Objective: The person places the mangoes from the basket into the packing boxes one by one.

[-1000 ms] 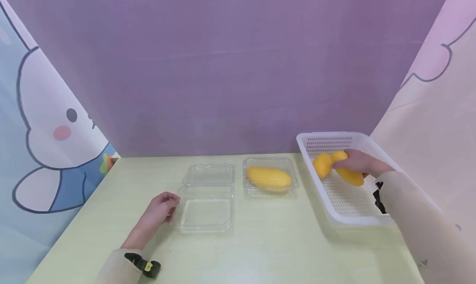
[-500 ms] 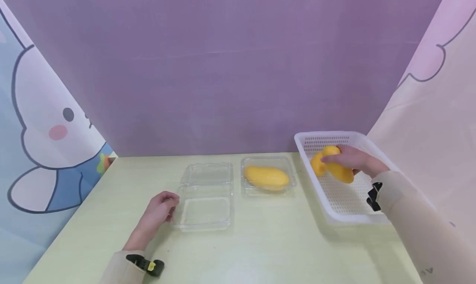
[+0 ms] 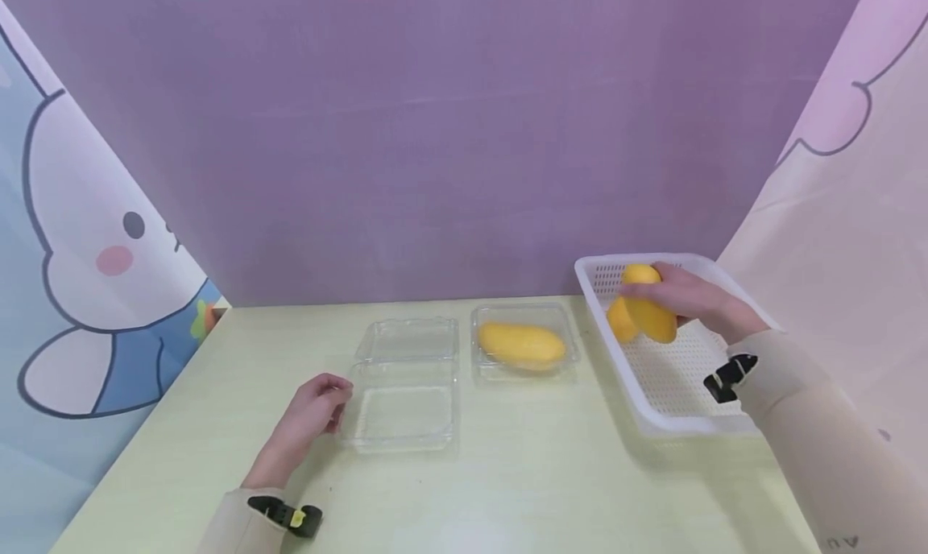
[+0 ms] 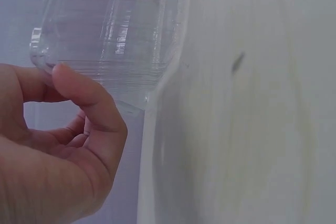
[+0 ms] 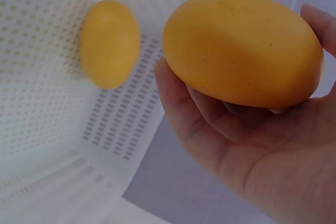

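Observation:
My right hand (image 3: 692, 298) grips a smooth yellow mango (image 3: 652, 319) above the white basket. In the right wrist view this mango (image 5: 241, 51) is plump, with tiny dark specks and my fingers curled beneath it. A second mango (image 5: 110, 44) lies in the basket, partly covered by the held one in the head view. On the left, my left hand (image 3: 310, 415) pinches the near-left edge of a clear plastic clamshell box (image 3: 404, 415), whose lid is flipped back. Close up, thumb and forefinger of the left hand (image 4: 68, 145) meet at the box's corner (image 4: 44, 59).
The perforated white basket (image 3: 638, 397) stands at the table's right. Between it and the clamshell sits another clear box (image 3: 565, 320) with a yellow mango (image 3: 522, 345) inside. A purple panel (image 3: 449, 151) rises behind the pale table (image 3: 522, 473).
My right hand has lifted the mango and shifted it left and up in the head view, over the other mango in the basket. My left hand stays at the clamshell's edge.

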A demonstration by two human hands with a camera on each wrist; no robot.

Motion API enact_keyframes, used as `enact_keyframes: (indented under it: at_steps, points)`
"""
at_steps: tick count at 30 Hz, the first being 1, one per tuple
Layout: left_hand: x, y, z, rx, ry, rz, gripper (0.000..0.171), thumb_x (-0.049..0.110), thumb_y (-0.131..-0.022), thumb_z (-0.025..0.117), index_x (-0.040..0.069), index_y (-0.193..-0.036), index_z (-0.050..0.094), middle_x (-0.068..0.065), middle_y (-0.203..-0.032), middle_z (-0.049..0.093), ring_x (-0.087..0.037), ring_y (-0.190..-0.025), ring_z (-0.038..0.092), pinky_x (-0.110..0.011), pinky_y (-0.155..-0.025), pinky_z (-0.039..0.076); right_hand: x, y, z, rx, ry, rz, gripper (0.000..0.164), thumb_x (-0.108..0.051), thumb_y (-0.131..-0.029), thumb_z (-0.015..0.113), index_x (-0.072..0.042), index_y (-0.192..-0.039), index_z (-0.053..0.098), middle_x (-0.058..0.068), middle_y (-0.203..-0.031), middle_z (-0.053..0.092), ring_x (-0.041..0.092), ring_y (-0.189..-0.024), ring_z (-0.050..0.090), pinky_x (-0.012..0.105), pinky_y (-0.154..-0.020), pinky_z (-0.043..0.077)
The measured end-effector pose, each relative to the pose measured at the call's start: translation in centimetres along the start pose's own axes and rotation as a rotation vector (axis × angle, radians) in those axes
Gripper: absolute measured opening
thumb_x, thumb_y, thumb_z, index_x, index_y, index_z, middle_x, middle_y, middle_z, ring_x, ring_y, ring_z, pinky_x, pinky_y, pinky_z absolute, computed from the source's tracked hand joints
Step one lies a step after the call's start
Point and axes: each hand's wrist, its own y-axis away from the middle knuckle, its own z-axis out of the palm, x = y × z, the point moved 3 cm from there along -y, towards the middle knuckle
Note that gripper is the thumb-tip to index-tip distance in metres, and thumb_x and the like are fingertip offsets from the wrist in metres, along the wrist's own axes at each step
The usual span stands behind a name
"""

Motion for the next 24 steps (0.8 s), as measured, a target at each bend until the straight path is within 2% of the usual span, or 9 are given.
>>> enact_keyframes:
  at_steps: [7,15,24]
  points:
    - [0.1,0.1,0.2,0.009,-0.035,-0.019,0.027,0.011,-0.102,0.051,-0.006,-0.123,0.052,-0.009,-0.082,0.053,-0.019,-0.067,0.05,-0.03,-0.06,0.047,-1.5,0.4,0.2,0.027,-0.05,-0.025,0.065,-0.052,-0.099,0.058,-0.001,-0.134,0.039,0.012,-0.097,0.061,0.025,-0.08,0.06,0.04,-0.065,0.052]
    - [0.2,0.1,0.0,-0.004,-0.044,-0.009,0.029,0.014,-0.103,0.052,-0.006,-0.124,0.052,-0.01,-0.084,0.054,-0.02,-0.068,0.051,-0.031,-0.061,0.048,-3.9,1.5,0.6,0.061,-0.09,-0.064,0.064,-0.054,-0.098,0.058,-0.002,-0.131,0.04,0.013,-0.097,0.06,0.026,-0.081,0.06,0.038,-0.068,0.051]
    - [0.0,0.1,-0.1,-0.002,-0.041,-0.017,0.029,0.014,-0.103,0.052,-0.005,-0.124,0.052,-0.01,-0.085,0.055,-0.02,-0.068,0.051,-0.031,-0.059,0.049,-5.5,2.5,1.5,0.069,-0.151,-0.094,0.064,-0.056,-0.098,0.058,-0.006,-0.136,0.042,0.014,-0.106,0.057,0.027,-0.089,0.058,0.036,-0.071,0.051]
